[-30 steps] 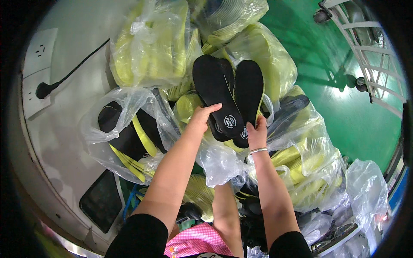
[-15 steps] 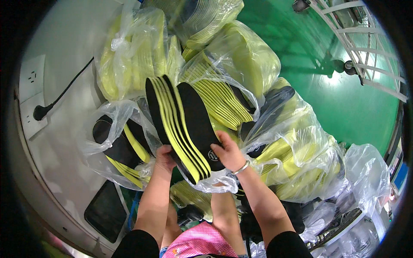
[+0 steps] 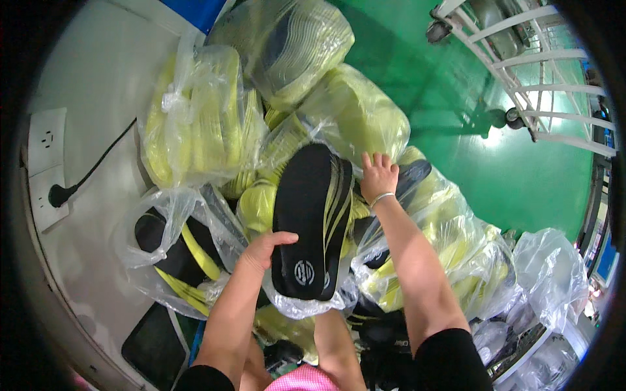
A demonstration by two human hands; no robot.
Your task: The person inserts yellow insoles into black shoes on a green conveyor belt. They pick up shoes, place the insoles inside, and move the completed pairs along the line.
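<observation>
Stack of black-and-yellow insoles [image 3: 312,218], frame centre, standing in a clear bag [image 3: 306,303]: left hand [image 3: 261,249] is grasping its lower edge to steady it, right hand [image 3: 378,177] is resting open-fingered against its upper right edge.

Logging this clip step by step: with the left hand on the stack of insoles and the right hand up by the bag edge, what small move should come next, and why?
Probably the right hand pulls the clear bag wider. The left hand grips the stack of black-and-yellow insoles, whose lower end sits in the plastic while the upper part sticks out.
</observation>
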